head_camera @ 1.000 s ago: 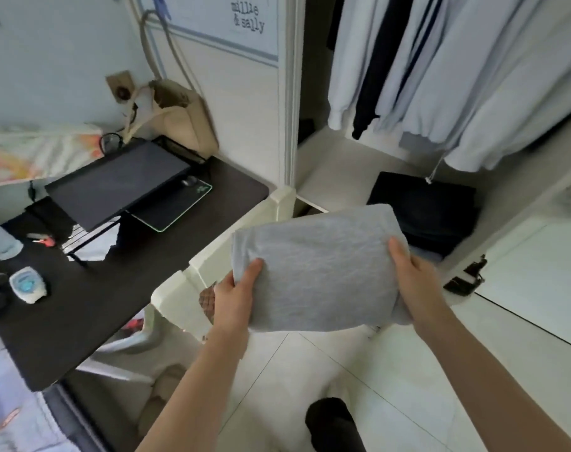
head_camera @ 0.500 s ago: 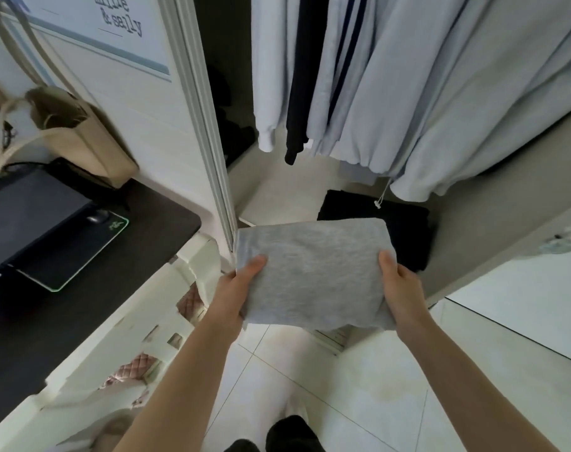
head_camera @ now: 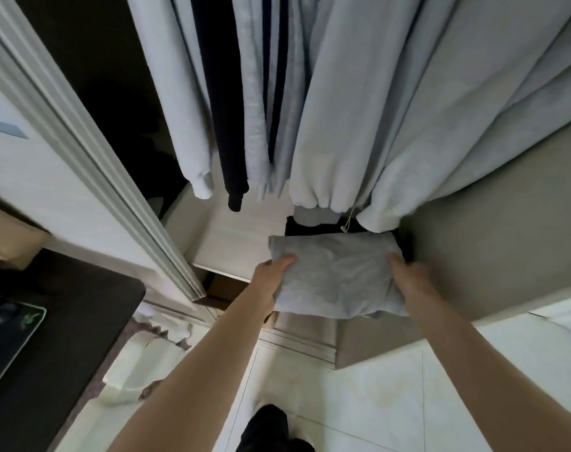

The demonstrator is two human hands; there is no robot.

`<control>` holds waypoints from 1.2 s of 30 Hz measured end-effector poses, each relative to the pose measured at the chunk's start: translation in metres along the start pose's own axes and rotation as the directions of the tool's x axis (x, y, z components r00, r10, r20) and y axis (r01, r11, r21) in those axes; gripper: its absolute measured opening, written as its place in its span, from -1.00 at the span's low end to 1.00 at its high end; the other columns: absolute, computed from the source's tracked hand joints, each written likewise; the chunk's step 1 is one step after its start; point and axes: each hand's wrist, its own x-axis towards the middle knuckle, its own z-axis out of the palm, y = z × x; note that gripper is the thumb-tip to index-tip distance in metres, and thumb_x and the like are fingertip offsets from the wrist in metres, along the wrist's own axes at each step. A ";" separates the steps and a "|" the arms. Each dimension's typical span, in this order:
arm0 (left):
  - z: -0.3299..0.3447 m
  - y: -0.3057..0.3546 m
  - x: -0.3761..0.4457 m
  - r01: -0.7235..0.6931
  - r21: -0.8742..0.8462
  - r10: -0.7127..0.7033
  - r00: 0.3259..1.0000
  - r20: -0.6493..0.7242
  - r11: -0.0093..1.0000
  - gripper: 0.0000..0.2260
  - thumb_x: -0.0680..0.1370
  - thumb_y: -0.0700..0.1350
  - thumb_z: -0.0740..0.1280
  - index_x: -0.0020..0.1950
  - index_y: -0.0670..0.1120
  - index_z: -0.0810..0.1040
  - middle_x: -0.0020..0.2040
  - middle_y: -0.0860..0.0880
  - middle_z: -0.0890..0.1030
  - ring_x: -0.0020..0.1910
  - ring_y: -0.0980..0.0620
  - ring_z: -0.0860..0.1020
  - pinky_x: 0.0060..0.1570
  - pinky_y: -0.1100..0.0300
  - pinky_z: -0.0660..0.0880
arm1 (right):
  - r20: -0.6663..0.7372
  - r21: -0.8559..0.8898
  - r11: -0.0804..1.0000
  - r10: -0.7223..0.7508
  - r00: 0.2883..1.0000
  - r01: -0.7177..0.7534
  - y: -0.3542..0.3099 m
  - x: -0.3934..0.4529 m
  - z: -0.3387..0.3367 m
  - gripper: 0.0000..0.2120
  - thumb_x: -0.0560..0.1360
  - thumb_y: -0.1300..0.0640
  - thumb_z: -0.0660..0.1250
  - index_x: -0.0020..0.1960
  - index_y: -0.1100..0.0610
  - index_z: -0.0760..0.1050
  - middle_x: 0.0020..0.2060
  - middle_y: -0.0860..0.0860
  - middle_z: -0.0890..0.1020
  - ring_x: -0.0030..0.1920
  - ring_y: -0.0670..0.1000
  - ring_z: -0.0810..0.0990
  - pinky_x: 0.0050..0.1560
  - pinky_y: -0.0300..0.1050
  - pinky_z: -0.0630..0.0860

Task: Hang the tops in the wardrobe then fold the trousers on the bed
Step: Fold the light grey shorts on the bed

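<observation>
Hands (head_camera: 271,282) around soft folded grey garment (head_camera: 334,275)

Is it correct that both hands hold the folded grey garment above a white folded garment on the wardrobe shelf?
Not quite. In the head view, the folded garment under the folded grey garment is black, not white. Both the left hand and right hand grip the grey one.

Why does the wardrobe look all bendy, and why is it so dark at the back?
Head view: the wide lens bows the white wardrobe door frame and the pale hanging tops; the back corner lies in deep shadow; the folded grey garment looks slightly soft, and daylight brightens the tiled floor.
</observation>
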 end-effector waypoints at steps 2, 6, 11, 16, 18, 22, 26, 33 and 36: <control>0.011 0.020 0.024 -0.076 -0.006 0.076 0.996 0.052 0.997 -0.75 0.47 -0.05 0.48 0.06 -0.13 0.58 -0.02 -0.16 0.67 -0.10 -0.12 0.66 -0.13 0.05 0.62 | -0.089 -0.009 1.000 -0.024 0.996 0.023 -0.015 0.019 0.004 -0.48 0.58 -0.07 0.20 0.29 0.36 0.42 0.19 0.28 0.54 0.15 0.26 0.53 0.00 -0.01 0.42; 0.024 0.042 0.077 -0.196 0.100 0.191 0.980 0.059 0.975 -0.84 0.55 -0.01 0.38 0.02 -0.08 0.60 0.01 -0.16 0.67 -0.05 -0.11 0.66 0.02 -0.05 0.60 | -0.259 -0.055 0.991 -0.131 0.957 0.121 -0.024 0.053 0.016 -0.44 0.61 -0.13 0.11 0.17 0.39 0.46 0.09 0.35 0.57 0.08 0.30 0.55 -0.07 0.00 0.39; 0.024 0.015 0.128 0.013 0.435 -0.036 0.998 0.044 0.900 -0.51 0.55 0.09 0.36 0.34 -0.19 0.40 0.20 -0.16 0.54 0.17 -0.19 0.52 0.21 -0.09 0.49 | -0.075 -0.161 0.984 0.067 0.995 -0.079 0.011 0.088 0.033 -0.33 0.56 -0.24 0.12 0.36 0.33 0.28 0.28 0.28 0.46 0.26 0.27 0.46 0.25 0.10 0.40; 0.024 0.005 0.145 -0.042 0.353 0.009 0.995 0.095 0.935 -0.49 0.51 -0.02 0.44 0.37 -0.25 0.44 0.20 -0.18 0.60 0.16 -0.19 0.58 0.24 -0.09 0.51 | 0.014 -0.176 0.982 0.075 0.997 -0.071 0.017 0.097 0.037 -0.41 0.55 -0.14 0.24 0.33 0.33 0.35 0.23 0.25 0.51 0.22 0.27 0.49 0.11 0.02 0.45; 0.032 0.012 0.147 -0.104 0.245 0.065 0.984 0.163 0.964 -0.50 0.50 -0.08 0.46 0.37 -0.23 0.44 0.18 -0.14 0.61 0.12 -0.11 0.60 0.12 0.03 0.57 | -0.035 -0.160 0.987 0.023 0.999 -0.028 0.011 0.098 0.040 -0.51 0.57 -0.04 0.24 0.31 0.32 0.36 0.19 0.27 0.52 0.18 0.28 0.50 0.13 0.05 0.46; 0.045 0.032 0.147 -0.297 0.208 0.232 0.930 0.285 0.932 -0.57 0.57 -0.14 0.37 0.41 -0.19 0.41 0.26 -0.12 0.57 0.17 -0.02 0.57 0.06 0.20 0.55 | -0.231 -0.024 0.994 -0.112 0.966 0.110 -0.005 0.093 0.044 -0.66 0.59 0.06 0.20 0.26 0.26 0.34 0.08 0.25 0.55 0.09 0.27 0.52 -0.03 0.02 0.42; 0.042 0.039 0.155 -0.297 0.264 0.239 0.943 0.232 0.918 -0.65 0.63 -0.11 0.27 0.41 -0.17 0.41 0.27 -0.18 0.55 0.14 -0.06 0.54 0.00 0.22 0.49 | -0.292 -0.027 0.975 -0.219 0.931 0.221 -0.009 0.085 0.042 -0.71 0.60 0.10 0.17 0.27 0.18 0.28 -0.07 0.18 0.53 -0.01 0.27 0.53 -0.13 -0.03 0.36; 0.021 0.023 0.156 -0.096 0.282 0.026 0.970 0.243 0.955 -0.54 0.48 -0.07 0.47 0.32 -0.02 0.39 0.16 -0.05 0.59 0.11 -0.09 0.59 0.10 -0.14 0.58 | -0.198 -0.257 0.966 -0.028 0.980 -0.024 0.005 0.091 0.044 -0.66 0.61 0.11 0.16 0.27 0.27 0.17 0.17 0.36 0.48 0.15 0.37 0.48 0.05 0.15 0.44; 0.018 0.021 0.151 -0.090 0.275 0.014 0.964 0.266 0.957 -0.61 0.51 -0.04 0.45 0.27 0.04 0.38 0.15 0.03 0.55 0.11 -0.05 0.57 0.08 -0.10 0.57 | -0.217 -0.285 0.958 -0.072 0.974 0.007 0.008 0.087 0.041 -0.67 0.61 0.10 0.13 0.29 0.24 0.17 0.14 0.37 0.49 0.11 0.37 0.50 0.02 0.12 0.43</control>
